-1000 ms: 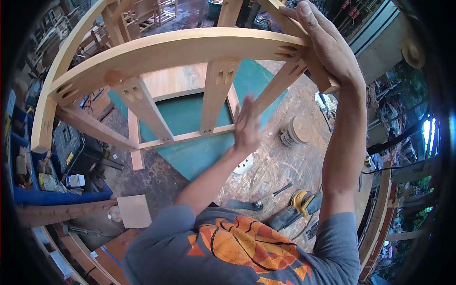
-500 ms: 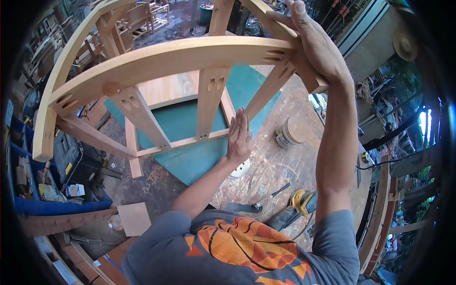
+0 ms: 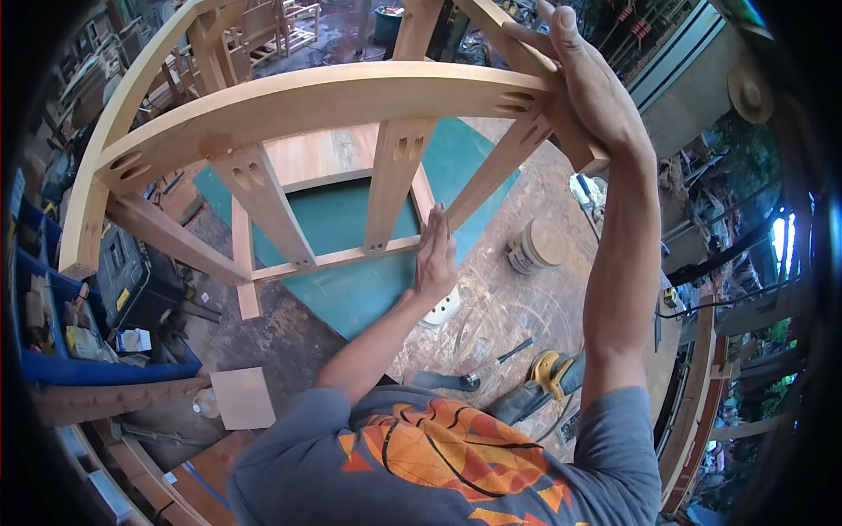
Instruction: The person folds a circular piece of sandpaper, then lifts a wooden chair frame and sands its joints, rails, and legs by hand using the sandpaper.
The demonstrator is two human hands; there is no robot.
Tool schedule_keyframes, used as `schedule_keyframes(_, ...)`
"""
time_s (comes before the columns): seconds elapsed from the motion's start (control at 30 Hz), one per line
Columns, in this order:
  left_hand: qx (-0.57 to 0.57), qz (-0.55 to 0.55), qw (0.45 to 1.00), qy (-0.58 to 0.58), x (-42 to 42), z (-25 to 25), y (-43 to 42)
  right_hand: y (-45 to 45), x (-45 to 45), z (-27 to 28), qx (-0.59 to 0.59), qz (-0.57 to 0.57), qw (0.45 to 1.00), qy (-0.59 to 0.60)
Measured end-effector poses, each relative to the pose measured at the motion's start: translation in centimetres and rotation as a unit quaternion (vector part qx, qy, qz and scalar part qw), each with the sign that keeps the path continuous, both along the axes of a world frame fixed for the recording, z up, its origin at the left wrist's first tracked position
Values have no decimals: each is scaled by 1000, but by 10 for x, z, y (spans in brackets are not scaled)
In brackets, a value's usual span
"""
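Observation:
A bare wooden chair frame [image 3: 342, 103] with a curved rail, slanted slats and oblong pocket holes is tilted in front of me. At the upper right my right hand [image 3: 601, 88] grips its corner, thumb up, with part of the fingers hidden behind the wood. My left hand [image 3: 435, 259] lies with straight fingers against the lower end of the right-hand slat, near the narrow lower rail [image 3: 351, 260]. Whether anything thin is under its palm cannot be seen. Below that hand, a white disc with holes [image 3: 444, 310] rests on the worn worktable [image 3: 526, 302].
A green board [image 3: 346, 307] lies under the frame. On the table are a lidded tub [image 3: 537, 245], a yellow and dark power tool [image 3: 553, 373] and a dark-handled tool [image 3: 474, 377]. Blue bins [image 3: 105, 368] and a black case [image 3: 136, 280] stand at left.
My left hand has shifted slightly left and down along the slat. The frame appears slightly shifted in view; my right hand keeps its hold on the corner.

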State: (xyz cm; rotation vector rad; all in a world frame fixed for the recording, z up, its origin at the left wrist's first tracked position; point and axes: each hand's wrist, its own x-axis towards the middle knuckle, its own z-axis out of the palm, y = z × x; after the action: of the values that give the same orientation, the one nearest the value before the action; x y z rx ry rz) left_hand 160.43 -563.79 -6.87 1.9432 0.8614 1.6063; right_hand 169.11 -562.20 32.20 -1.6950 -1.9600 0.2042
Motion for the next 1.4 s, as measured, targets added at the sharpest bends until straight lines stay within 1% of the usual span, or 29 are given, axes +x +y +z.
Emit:
schedule_keyframes(0.07, -24, -25, 998, -43, 2, 17, -5, 3, 5, -4, 27, -14, 1000, -4)
schedule_keyframes(0.1, 22, -23, 997, -73, 8, 50, 0, 3, 5, -5, 39, -22, 999, -6)
schedule_keyframes(0.17, 120, -4, 990, -76, 11, 131, 15, 2, 5, -5, 40, -26, 999, 9)
schedule_keyframes(0.2, 119, -4, 990, -77, 13, 154, 20, 1, 5, -5, 29, -21, 999, 25)
schedule_keyframes(0.27, 188, -9, 978, -95, 14, 179, 30, 1, 3, -5, 23, -10, 999, 43)
schedule_keyframes(0.33, 206, -4, 976, -66, 10, 142, 35, -7, -3, -1, 19, 0, 998, 63)
schedule_keyframes(0.4, 125, -5, 990, -60, 11, 68, 25, -27, -21, 9, 13, 27, 999, 28)
schedule_keyframes(0.47, -35, 5, 999, -32, 7, -2, 3, -31, -37, 11, 29, 14, 999, 40)
schedule_keyframes(0.57, -31, 1, 999, -35, 11, 13, 0, -6, -8, -1, 37, 1, 998, 51)
schedule_keyframes(0.6, 22, -3, 998, -57, 12, 48, 1, 2, 3, -5, 36, 8, 998, 41)
schedule_keyframes(0.67, 109, -16, 989, -99, 12, 146, 8, -27, -29, 11, 12, -3, 999, 42)
schedule_keyframes(0.7, 145, -24, 982, -121, 12, 175, 13, -27, -29, 11, 1, -8, 999, 41)
schedule_keyframes(0.73, 147, -23, 981, -123, 11, 176, 18, -27, -30, 11, -9, -13, 999, 40)
schedule_keyframes(0.8, 171, -33, 982, -74, 7, 172, 30, 3, 3, -6, 53, -19, 998, 30)
schedule_keyframes(0.83, 186, -11, 980, -72, 9, 153, 30, 4, 6, -6, 51, -22, 998, 31)
schedule_keyframes(0.9, 110, -6, 992, -61, 9, 85, 22, 1, 2, -7, 65, -15, 997, 25)
schedule_keyframes(0.93, 32, -9, 998, -52, 8, 44, 14, 0, -3, -5, 72, -12, 997, 24)
schedule_keyframes(0.97, -55, -13, 997, -42, 9, 5, 1, -17, -24, 0, 58, -17, 996, 63)
schedule_keyframes(1.0, -150, -9, 988, -44, 8, -18, -10, -19, -28, 1, 43, 0, 996, 79)
schedule_keyframes(1.03, -196, -10, 979, -49, 8, -19, -19, -14, -17, -3, 20, 50, 992, 112)
schedule_keyframes(1.07, -235, -10, 971, -54, 6, -16, -22, 2, 8, -12, -30, 205, 954, 215)
schedule_keyframes(1.1, -237, -3, 970, -51, 4, -23, -23, 3, 15, -17, -54, 250, 932, 257)
schedule_keyframes(1.13, -196, 34, 980, -2, 5, -28, -21, -8, -3, -13, -5, 146, 973, 181)
schedule_keyframes(1.17, -150, 71, 985, 46, 8, -31, -16, -20, -20, -9, 25, 34, 994, 105)
schedule_keyframes(1.2, -142, 73, 986, 46, 5, -23, -16, -3, -3, -18, 22, 62, 981, 182)
schedule_keyframes(1.23, -213, 57, 965, 139, -5, -11, -26, 7, 11, -25, 20, 92, 961, 260)
schedule_keyframes(1.27, -274, 49, 933, 229, -16, -2, -28, 13, 18, -23, 6, 47, 982, 183)
schedule_keyframes(1.33, -238, 66, 937, 248, -18, -8, -25, 9, 5, -20, 75, 33, 981, 176)
schedule_keyframes(1.4, -204, 53, 955, 211, -17, -24, -18, 11, 12, -22, 67, 17, 985, 157)
